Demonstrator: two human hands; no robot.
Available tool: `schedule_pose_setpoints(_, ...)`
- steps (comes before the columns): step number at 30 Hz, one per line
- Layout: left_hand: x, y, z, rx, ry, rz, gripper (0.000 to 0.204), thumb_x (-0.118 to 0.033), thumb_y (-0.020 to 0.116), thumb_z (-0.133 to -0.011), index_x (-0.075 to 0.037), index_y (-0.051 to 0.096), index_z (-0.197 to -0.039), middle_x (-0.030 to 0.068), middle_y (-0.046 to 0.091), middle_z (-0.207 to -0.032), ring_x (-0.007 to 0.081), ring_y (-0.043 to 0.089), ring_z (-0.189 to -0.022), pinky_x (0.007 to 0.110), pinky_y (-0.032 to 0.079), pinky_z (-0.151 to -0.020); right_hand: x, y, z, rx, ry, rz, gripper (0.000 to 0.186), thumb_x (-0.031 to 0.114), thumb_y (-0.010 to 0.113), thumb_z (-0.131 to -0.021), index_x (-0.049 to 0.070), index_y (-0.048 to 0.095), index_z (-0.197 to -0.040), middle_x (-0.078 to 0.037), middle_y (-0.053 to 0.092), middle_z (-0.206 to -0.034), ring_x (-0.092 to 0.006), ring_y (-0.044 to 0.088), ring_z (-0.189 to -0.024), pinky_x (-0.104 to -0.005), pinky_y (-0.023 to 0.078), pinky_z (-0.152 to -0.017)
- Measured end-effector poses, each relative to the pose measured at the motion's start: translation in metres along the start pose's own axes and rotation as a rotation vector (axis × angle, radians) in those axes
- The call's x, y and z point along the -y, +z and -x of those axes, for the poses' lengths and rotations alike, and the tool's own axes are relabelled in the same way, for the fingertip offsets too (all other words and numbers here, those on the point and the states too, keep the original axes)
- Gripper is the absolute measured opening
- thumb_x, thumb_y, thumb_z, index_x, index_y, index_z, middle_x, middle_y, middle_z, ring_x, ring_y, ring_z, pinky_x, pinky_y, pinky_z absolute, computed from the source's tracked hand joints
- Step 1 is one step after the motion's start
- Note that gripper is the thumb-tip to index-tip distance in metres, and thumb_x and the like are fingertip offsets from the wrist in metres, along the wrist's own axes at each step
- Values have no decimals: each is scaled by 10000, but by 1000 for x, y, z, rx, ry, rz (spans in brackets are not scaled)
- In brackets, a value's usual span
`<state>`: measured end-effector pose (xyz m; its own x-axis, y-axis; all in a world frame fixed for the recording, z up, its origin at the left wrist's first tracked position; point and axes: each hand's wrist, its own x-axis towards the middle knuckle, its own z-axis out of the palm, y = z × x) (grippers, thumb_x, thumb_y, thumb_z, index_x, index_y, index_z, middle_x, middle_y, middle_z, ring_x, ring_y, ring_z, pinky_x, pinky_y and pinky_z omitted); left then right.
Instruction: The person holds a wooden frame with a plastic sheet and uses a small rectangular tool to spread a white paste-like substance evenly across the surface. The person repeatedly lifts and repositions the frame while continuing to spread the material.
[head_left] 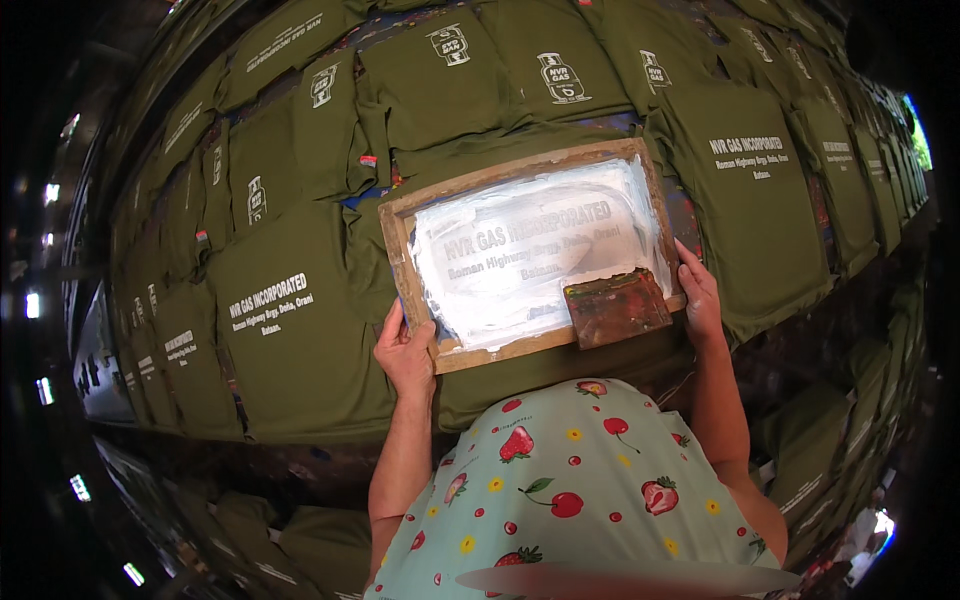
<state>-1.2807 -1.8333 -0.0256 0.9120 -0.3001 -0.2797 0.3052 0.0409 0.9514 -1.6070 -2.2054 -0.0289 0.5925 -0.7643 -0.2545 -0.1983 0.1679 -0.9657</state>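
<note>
Currently, at the far left of the long work surface, olive-green T-shirts with white printed lettering (290, 330) lie flat in overlapping rows, and more of them run across the back and off to the right.

Left of centre, the person's left hand (405, 355) grips the lower left corner of the rectangular wooden-framed printing screen (400, 240). The thumb lies on top of the frame rail, the fingers curl under its edge and are mostly hidden, so the hand is closed on the wood.

The screen rests flat on an olive shirt laid directly in front of the person, tilted slightly clockwise in the view. Its mesh is coated with white ink. A flat, dark, paint-stained squeegee block (615, 305) lies inside the frame at the lower right, touching the mesh, with no hand on it.

At the right, the right hand (698, 295) holds the right rail; its fingers are pressed together along the frame's outer edge.

Handling judgement: the frame looks stiff and fairly light, but the mesh is thin and the ink wet and slippery. Hold should be taken on the bare wooden rails at opposite sides, never on the mesh, and the frame kept level so the loose squeegee does not slide.
</note>
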Motion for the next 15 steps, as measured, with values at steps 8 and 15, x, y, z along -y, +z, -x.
schedule_pose_setpoints(8,3,0,-2,-21,-26,15,707,216,719,-908,139,598,-1600,186,713,-1537,218,733,-1311,340,567,-1154,-6,-3,-2,7,-12,-18,557,223,609,-1199,-48,555,-1683,-124,642,-1654,-200,595,-1489,-354,408,-1297)
schedule_pose_setpoints(15,3,0,-2,-54,-52,15,705,187,718,-915,132,595,-1606,186,764,-1442,222,769,-1190,345,605,-1061,-2,2,2,-3,-2,-32,512,150,602,-1196,1,579,-1685,-80,681,-1594,-158,622,-1425,-323,449,-1252)
